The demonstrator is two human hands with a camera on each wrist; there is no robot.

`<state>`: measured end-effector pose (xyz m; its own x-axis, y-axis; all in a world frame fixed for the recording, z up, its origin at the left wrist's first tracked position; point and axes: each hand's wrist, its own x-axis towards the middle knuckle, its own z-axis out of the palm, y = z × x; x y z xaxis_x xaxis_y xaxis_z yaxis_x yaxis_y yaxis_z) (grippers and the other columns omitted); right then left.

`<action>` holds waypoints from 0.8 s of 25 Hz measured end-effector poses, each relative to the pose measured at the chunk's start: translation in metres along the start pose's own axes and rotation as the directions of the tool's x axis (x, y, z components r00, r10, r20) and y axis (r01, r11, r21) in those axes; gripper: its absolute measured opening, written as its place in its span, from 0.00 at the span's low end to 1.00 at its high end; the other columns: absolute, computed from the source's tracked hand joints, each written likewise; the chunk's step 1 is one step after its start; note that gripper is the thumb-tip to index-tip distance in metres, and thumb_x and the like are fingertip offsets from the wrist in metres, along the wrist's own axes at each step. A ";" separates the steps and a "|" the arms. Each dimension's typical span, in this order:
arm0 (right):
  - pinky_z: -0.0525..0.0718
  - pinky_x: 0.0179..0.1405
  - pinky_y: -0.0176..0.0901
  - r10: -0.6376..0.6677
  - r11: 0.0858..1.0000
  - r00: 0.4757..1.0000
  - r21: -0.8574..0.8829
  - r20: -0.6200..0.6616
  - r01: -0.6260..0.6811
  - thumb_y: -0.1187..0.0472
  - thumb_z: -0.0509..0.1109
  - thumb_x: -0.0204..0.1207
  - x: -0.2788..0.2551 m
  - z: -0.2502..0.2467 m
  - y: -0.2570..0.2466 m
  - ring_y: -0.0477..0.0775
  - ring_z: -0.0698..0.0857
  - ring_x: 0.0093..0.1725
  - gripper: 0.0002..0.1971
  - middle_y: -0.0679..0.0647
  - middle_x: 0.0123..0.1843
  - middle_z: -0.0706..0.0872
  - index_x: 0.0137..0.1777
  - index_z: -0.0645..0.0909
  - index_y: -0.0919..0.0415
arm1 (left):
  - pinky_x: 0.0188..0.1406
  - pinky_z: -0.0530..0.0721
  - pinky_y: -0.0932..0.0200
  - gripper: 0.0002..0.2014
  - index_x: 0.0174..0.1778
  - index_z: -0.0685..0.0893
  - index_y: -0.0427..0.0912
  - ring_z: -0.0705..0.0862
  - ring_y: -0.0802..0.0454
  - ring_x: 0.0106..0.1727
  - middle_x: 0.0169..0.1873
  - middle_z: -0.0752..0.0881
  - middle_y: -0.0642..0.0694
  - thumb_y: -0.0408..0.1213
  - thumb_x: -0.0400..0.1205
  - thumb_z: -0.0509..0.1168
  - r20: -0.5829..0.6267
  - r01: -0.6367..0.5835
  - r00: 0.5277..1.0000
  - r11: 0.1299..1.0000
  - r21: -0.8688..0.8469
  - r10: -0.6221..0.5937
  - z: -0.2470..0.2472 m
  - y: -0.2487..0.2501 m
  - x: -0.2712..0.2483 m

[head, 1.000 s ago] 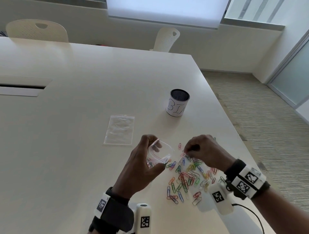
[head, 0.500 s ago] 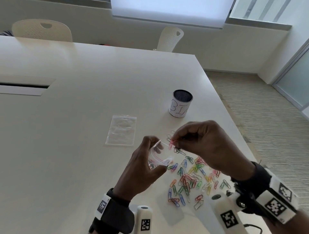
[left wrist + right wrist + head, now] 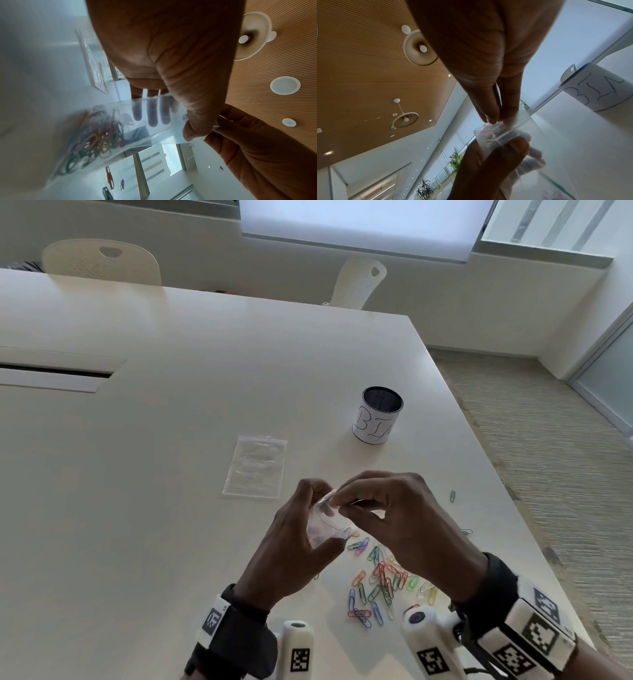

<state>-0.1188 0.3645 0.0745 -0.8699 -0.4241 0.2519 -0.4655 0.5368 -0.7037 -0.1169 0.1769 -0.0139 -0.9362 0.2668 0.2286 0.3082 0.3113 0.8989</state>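
My left hand (image 3: 310,501) holds a small clear zip bag (image 3: 325,525) upright above the table, thumb in front and fingers behind. Several coloured paper clips (image 3: 99,135) lie in the bag's bottom (image 3: 145,128). My right hand (image 3: 342,502) pinches a thin paper clip (image 3: 498,94) between thumb and finger right at the bag's mouth (image 3: 496,132). In the right wrist view the left thumb (image 3: 506,155) presses the red-striped zip edge. A loose pile of coloured paper clips (image 3: 383,580) lies on the white table under my right wrist.
A black mesh cup marked "BIN" (image 3: 378,419) stands beyond the hands. An empty clear zip bag (image 3: 255,465) lies flat to the left. A stray clip (image 3: 452,495) rests near the table's right edge (image 3: 496,474). Two white chairs stand at the far side.
My right hand picked a clip from the pile and lifted it left to the bag's mouth. The left hand kept hold of the bag and rose slightly.
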 end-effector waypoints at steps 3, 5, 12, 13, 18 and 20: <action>0.91 0.52 0.31 -0.020 0.998 0.999 -0.052 -0.034 0.018 0.67 0.79 0.79 0.002 -0.011 0.000 0.39 0.94 0.48 0.06 0.44 0.49 0.94 0.53 0.95 0.58 | 0.45 0.84 0.74 0.24 0.64 0.73 0.50 0.86 0.60 0.55 0.53 0.84 0.59 0.41 0.76 0.77 -0.009 -0.014 1.000 1.000 0.000 0.014 0.000 0.001 0.000; 0.91 0.51 0.30 0.023 0.996 0.995 -0.086 -0.098 -0.032 0.67 0.79 0.79 0.005 -0.020 0.012 0.41 0.93 0.46 0.06 0.44 0.47 0.94 0.52 0.94 0.57 | 0.49 0.88 0.69 0.24 0.64 0.73 0.50 0.87 0.58 0.60 0.54 0.84 0.59 0.43 0.77 0.77 -0.016 -0.023 1.000 1.000 -0.009 0.022 0.000 -0.001 0.000; 0.91 0.60 0.43 0.205 0.950 0.925 -0.293 0.320 -0.109 0.50 0.78 0.80 -0.007 0.005 0.082 0.41 0.87 0.59 0.16 0.43 0.66 0.87 0.66 0.87 0.50 | 0.51 0.86 0.70 0.23 0.63 0.73 0.49 0.86 0.55 0.58 0.52 0.84 0.59 0.44 0.77 0.77 -0.047 -0.065 0.997 0.998 -0.001 0.065 -0.001 0.000 0.000; 0.90 0.62 0.40 0.186 0.955 0.911 -0.287 0.369 -0.079 0.49 0.78 0.79 -0.008 0.010 0.085 0.41 0.86 0.61 0.18 0.41 0.68 0.86 0.68 0.87 0.49 | 0.52 0.86 0.69 0.24 0.64 0.73 0.50 0.86 0.55 0.58 0.53 0.84 0.59 0.42 0.77 0.77 -0.047 -0.064 0.997 0.998 0.006 0.064 -0.001 -0.001 -0.001; 0.81 0.55 0.26 0.115 0.950 0.907 -0.312 0.406 0.020 0.54 0.79 0.80 -0.010 0.017 0.094 0.38 0.83 0.57 0.08 0.39 0.58 0.86 0.57 0.91 0.51 | 0.50 0.85 0.72 0.23 0.62 0.74 0.49 0.86 0.55 0.58 0.52 0.84 0.58 0.38 0.78 0.79 -0.061 -0.054 0.997 0.999 0.001 0.054 0.000 -0.002 -0.001; 0.82 0.50 0.25 0.100 0.951 0.901 -0.306 0.422 0.037 0.57 0.78 0.81 -0.010 0.012 0.100 0.39 0.85 0.53 0.02 0.38 0.53 0.84 0.50 0.91 0.52 | 0.49 0.86 0.71 0.23 0.62 0.74 0.49 0.85 0.55 0.59 0.53 0.84 0.58 0.37 0.78 0.79 -0.059 -0.045 0.997 0.999 -0.010 0.044 0.000 -0.003 -0.001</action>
<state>-0.1549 0.4139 -0.0062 -0.7619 -0.6358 -0.1238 -0.5249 0.7180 -0.4571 -0.1165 0.1754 -0.0165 -0.9299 0.2264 0.2897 0.3483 0.2899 0.8914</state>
